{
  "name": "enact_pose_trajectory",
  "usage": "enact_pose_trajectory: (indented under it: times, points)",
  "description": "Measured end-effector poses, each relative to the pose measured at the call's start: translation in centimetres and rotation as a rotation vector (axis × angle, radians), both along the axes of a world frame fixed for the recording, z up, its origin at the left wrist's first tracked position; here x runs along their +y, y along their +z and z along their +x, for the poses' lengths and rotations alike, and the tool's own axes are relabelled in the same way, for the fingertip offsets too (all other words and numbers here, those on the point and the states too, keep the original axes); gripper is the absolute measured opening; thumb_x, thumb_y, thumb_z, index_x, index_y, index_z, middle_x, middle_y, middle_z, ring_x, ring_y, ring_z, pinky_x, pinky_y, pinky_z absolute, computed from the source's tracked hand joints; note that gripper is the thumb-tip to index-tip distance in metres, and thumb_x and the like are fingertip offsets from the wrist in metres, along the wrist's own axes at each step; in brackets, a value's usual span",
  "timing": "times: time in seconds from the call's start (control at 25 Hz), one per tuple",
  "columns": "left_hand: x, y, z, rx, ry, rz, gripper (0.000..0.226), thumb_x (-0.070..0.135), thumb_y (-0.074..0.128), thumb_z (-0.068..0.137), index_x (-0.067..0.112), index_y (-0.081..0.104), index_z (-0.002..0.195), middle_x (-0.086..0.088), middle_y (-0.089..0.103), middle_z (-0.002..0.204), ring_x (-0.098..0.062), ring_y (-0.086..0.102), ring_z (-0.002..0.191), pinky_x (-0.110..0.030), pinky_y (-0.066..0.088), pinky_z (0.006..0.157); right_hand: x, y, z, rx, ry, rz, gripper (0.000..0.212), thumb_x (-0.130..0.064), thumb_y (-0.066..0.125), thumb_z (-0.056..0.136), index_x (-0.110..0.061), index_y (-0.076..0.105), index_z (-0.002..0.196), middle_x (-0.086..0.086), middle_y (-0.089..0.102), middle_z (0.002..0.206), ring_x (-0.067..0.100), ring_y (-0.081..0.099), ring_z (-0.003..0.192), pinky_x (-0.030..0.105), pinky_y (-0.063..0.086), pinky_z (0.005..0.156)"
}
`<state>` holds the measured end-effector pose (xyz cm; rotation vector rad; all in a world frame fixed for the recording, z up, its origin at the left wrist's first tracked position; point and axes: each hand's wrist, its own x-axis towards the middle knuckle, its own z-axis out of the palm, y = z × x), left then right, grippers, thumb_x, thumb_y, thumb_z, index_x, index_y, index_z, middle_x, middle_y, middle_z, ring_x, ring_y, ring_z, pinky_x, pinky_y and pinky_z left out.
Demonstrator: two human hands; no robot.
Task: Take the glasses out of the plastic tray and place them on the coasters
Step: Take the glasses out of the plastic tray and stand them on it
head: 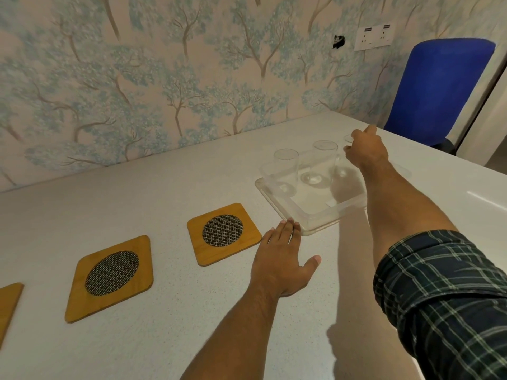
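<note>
Reaching for the first glass while all three coasters wait empty.

From the left: one coaster (9, 308) is cut by the frame edge, then the middle coaster (111, 278) and the near coaster (222, 233) lie bare on the white table (164, 187). The left hand (281, 263) rests flat on the table just beside the corner of the plastic tray (315, 218), its fingers straight and together, thumb spread out. In the tray stand three clear glasses: the left glass (286, 165), the middle glass (324, 157) and the far glass (348, 139), mostly hidden by the right hand (366, 150). That hand is at the far glass; I cannot tell if its fingers already close on it. I judge the next move needs a firm grip, then a straight lift over the tray wall.
</note>
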<state>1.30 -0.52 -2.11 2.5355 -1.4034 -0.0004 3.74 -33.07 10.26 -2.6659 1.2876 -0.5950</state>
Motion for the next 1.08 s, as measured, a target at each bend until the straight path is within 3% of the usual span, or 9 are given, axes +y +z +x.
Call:
enact_pose_trajectory:
  times: [0.16,0.48,0.68,0.92,1.08]
  points:
    - [0.0,0.1,0.0,0.01,0.002,0.01,0.091,0.071,0.022,0.095,0.015,0.006,0.164,-0.004,0.001,0.174,-0.018,-0.001,0.16,-0.041,0.001,0.13,0.2,-0.2,0.1,0.049,-0.027,-0.158,0.041,-0.033,0.065,0.098,-0.014,0.063,0.134,0.015,0.045,0.139,0.036,0.044,0.125,0.046,0.047,0.095]
    - [0.0,0.1,0.1,0.013,0.0,0.023,0.09,0.071,0.022,0.096,0.014,0.005,0.164,-0.005,0.0,0.174,-0.019,-0.002,0.16,-0.04,0.0,0.13,-0.2,-1.2,-0.2,0.021,0.053,-0.038,0.048,-0.005,0.061,0.097,-0.013,0.052,0.143,0.016,0.038,0.143,0.038,0.06,0.105,0.044,0.054,0.089]
    - [0.0,0.1,0.1,0.012,0.0,0.024,0.091,0.071,0.022,0.096,0.014,0.005,0.164,-0.004,0.0,0.174,-0.019,-0.002,0.16,-0.041,0.0,0.13,0.3,-1.4,0.0,0.048,0.077,0.019,0.061,0.002,0.056,0.096,-0.013,0.035,0.152,0.015,0.021,0.158,0.04,0.052,0.124,0.045,0.05,0.098]
    - [-0.1,0.0,0.2,0.005,0.002,0.021,0.09,0.071,0.022,0.096,0.015,0.006,0.164,-0.004,0.0,0.174,-0.019,-0.002,0.16,-0.039,-0.002,0.129,0.5,-1.6,-0.3,0.044,0.112,0.033,0.067,0.003,0.054,0.094,-0.012,0.029,0.155,0.016,0.022,0.158,0.041,0.04,0.136,0.047,0.044,0.104]
    - [-0.1,0.0,0.1,0.001,0.003,0.016,0.09,0.071,0.023,0.096,0.015,0.006,0.164,-0.004,0.001,0.174,-0.018,-0.001,0.16,-0.038,-0.002,0.128,0.7,-1.8,-0.6,0.062,0.119,0.077,0.076,0.002,0.054,0.096,-0.014,0.015,0.16,0.011,0.007,0.167,0.036,0.016,0.151,0.049,0.031,0.114]
